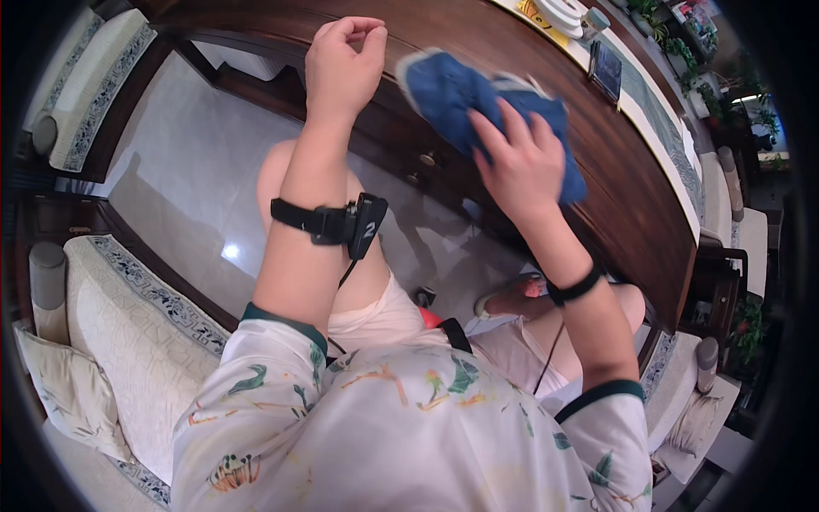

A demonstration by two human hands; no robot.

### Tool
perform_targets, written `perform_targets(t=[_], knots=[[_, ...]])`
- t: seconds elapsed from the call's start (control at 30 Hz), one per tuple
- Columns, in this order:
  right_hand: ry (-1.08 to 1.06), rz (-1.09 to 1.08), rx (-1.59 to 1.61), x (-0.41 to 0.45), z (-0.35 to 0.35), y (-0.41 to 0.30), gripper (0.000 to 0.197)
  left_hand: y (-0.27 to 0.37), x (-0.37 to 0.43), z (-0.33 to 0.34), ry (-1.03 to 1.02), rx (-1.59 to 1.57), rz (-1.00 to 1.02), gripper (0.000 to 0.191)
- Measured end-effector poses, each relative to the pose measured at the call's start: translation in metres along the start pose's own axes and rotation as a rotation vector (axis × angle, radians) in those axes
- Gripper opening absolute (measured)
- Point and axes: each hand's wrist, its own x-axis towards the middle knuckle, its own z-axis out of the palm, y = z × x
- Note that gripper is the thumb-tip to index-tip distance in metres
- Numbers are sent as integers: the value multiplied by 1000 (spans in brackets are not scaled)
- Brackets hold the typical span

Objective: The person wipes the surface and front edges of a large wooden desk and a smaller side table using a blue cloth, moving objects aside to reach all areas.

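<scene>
A blue cloth item with pale edging (441,96) is above the dark wooden table's near edge, slightly blurred. My right hand (524,160) grips its near side, fingers spread over the fabric and the thumb partly hidden. To its left, my left hand (345,70) is raised over the table edge, with thumb and index fingertips together and the other fingers curled. Nothing shows between those fingertips, though something very thin could be too small to see. The left hand is apart from the cloth.
The dark wooden table (640,211) has drawer knobs (430,157) on its near side. A phone (605,72), white round items (560,16) and a cup (595,22) stand on its runner. Cushioned seats (141,307) flank me. A cable hangs from my left forearm's strapped device (367,227).
</scene>
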Motion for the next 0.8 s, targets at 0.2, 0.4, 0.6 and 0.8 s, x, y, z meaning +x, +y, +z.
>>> perform_targets(t=[0.2, 0.4, 0.6, 0.8], knots=[[182, -386, -132, 10, 44, -28, 27, -28, 8, -3, 29, 40, 26, 20], [-536, -318, 221, -99, 62, 18, 26, -17, 6, -15, -5, 81, -79, 20], [-1098, -434, -230, -188, 52, 33, 35, -13, -2, 1, -137, 155, 10, 19], [-344, -392, -15, -56, 42, -25, 49, -3, -12, 7, -21, 175, 189, 12]])
